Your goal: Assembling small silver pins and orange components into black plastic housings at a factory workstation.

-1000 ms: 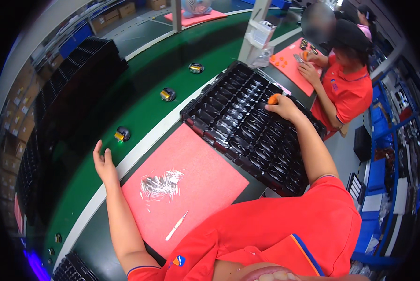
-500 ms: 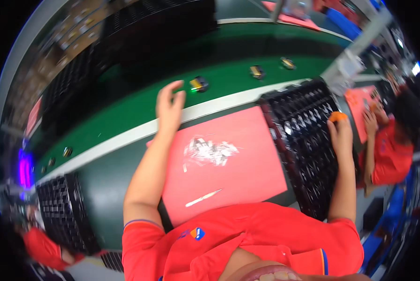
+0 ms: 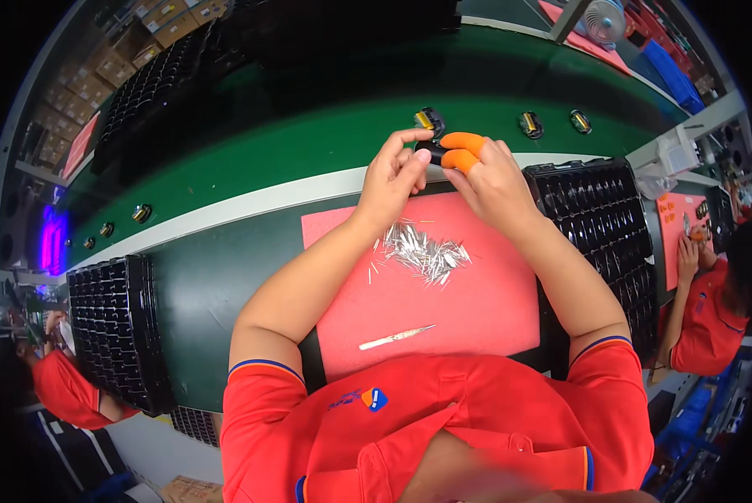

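Observation:
My left hand (image 3: 393,172) and my right hand (image 3: 487,178) meet above the far edge of a pink mat (image 3: 477,310). Together they pinch a small black part (image 3: 431,151) between the fingertips. Orange finger cots cover two fingertips of my right hand. A pile of thin silver pins (image 3: 422,250) lies on the mat just below my hands. A pale slim tool (image 3: 397,337) rests nearer my body on the mat.
A green conveyor belt (image 3: 292,147) runs behind the mat and carries small black-and-yellow parts (image 3: 531,124). Black compartment trays sit at my right (image 3: 602,218) and left (image 3: 116,327). Workers in red shirts sit at far right (image 3: 707,318) and lower left (image 3: 66,394).
My view swung left. Both hands left the belt edge and the right tray, came together over the mat's far edge, and now hold a small black part.

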Available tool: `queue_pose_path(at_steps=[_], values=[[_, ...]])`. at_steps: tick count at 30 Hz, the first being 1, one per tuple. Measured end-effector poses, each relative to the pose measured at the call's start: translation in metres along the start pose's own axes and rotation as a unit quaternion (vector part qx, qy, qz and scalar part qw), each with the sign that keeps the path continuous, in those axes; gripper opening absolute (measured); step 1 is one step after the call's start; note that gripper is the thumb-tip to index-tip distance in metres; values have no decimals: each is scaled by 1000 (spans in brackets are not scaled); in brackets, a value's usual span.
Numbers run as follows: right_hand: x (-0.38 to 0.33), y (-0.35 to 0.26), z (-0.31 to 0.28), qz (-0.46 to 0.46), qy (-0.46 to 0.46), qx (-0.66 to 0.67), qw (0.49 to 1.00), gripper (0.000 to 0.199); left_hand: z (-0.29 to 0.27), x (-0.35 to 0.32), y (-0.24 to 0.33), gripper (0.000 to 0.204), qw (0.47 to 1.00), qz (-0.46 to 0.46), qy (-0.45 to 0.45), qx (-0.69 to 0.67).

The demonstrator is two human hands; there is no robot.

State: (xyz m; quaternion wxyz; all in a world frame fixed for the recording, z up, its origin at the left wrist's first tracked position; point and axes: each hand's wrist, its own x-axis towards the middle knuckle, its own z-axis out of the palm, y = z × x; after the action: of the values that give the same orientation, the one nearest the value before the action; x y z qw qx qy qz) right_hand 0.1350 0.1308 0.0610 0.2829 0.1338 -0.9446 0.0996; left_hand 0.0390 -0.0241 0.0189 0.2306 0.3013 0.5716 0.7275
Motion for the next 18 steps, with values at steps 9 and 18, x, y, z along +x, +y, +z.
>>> queue_pose_path(at_steps=[9, 18], values=[[-7, 5, 21, 8, 16, 42, 999, 21, -6, 7, -10, 31, 999, -34, 31, 30], [-10, 8, 31, 264, 70, 309, 911, 40, -8, 10, -14, 34, 998, 3, 55, 43]])
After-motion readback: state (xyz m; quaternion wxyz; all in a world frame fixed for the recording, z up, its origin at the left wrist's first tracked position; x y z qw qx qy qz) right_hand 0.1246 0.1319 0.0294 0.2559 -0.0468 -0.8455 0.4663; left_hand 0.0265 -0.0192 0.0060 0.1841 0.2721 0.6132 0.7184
